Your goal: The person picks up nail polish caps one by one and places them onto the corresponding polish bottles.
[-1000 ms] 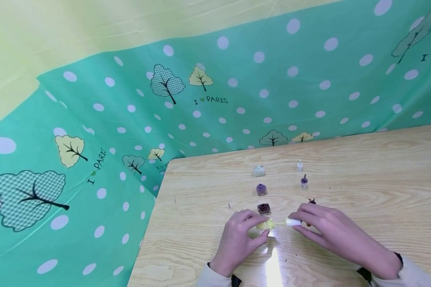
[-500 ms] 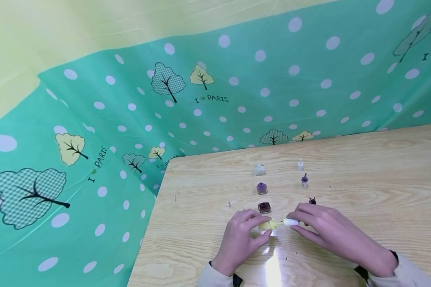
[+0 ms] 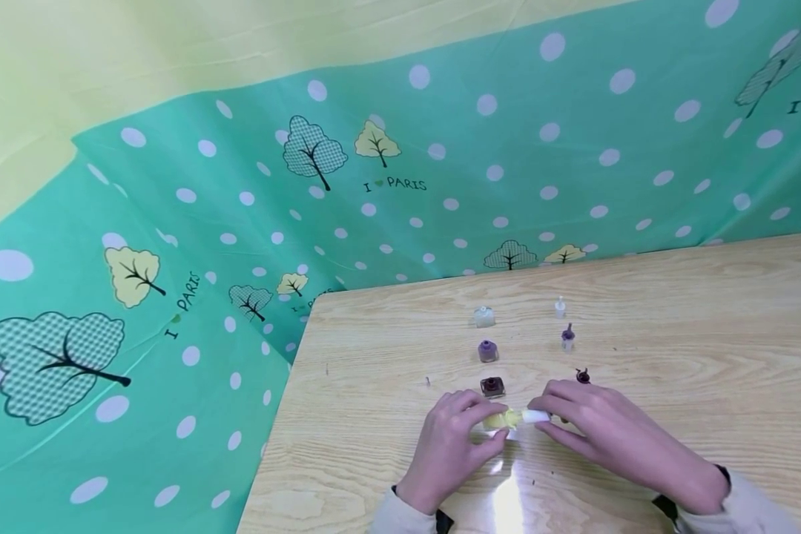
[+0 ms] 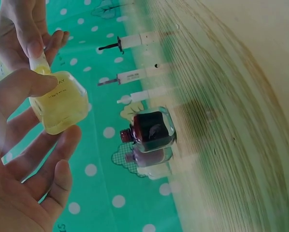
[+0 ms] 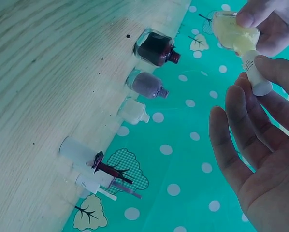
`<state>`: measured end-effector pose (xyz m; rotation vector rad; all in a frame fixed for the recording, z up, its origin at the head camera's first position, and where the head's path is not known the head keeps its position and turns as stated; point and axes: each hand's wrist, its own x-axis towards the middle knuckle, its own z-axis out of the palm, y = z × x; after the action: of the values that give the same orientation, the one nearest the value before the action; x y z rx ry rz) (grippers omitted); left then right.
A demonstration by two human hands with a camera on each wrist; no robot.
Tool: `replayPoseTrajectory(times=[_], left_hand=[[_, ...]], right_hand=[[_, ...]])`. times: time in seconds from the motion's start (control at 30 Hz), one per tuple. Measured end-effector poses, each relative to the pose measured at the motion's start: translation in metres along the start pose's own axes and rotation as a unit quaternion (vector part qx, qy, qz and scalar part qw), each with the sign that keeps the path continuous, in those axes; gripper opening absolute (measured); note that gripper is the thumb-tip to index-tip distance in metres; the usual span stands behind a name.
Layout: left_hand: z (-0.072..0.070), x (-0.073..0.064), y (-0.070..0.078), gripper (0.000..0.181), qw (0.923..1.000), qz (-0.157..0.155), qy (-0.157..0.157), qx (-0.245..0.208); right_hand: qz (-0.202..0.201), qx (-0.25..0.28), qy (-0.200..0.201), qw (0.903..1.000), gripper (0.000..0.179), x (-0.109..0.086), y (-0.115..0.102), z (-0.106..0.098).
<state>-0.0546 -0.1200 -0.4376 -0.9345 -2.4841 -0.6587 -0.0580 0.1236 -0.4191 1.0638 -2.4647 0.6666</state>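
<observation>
Held sideways above the table, a bottle of yellow nail polish (image 4: 62, 104) is pinched between the thumb and fingers of my left hand (image 3: 446, 445). My right hand (image 3: 604, 426) pinches the white brush cap (image 5: 254, 75) of that bottle. The cap meets the bottle's neck, and its brush is out of sight. Whether the thread is engaged cannot be told. Just beyond my left fingers stands an uncapped dark red polish bottle (image 3: 492, 387). A cap with a dark red brush (image 3: 583, 376) stands partly hidden behind my right hand.
Behind the dark red bottle stand an uncapped purple bottle (image 3: 487, 352) and a whitish bottle (image 3: 484, 319). To their right, a cap with a purple brush (image 3: 568, 339) and a white brush cap (image 3: 560, 308) stand brush up. A green polka-dot cloth (image 3: 387, 222) hangs behind the table (image 3: 374, 341).
My right hand has moved left, bringing the cap from apart, with the brush showing between, up to the yellow bottle's neck. My left hand stays nearly in place.
</observation>
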Motion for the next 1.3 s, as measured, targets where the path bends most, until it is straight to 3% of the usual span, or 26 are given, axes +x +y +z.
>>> replayPoseTrajectory(times=[0.27, 0.7, 1.3], left_hand=[[0.0, 0.002, 0.003, 0.027, 1.0, 0.001, -0.009, 0.0], [0.004, 0.001, 0.003, 0.027, 0.9998, 0.018, 0.004, 0.003], [0.001, 0.001, 0.005, 0.027, 0.9999, -0.002, -0.01, 0.001]], right_hand=[[-0.024, -0.004, 0.012, 0.9996, 0.015, 0.003, -0.001, 0.006], [-0.034, 0.005, 0.02, 0.9992, 0.011, 0.004, -0.001, 0.012], [0.016, 0.024, -0.023, 0.9993, 0.01, 0.006, -0.004, 0.013]])
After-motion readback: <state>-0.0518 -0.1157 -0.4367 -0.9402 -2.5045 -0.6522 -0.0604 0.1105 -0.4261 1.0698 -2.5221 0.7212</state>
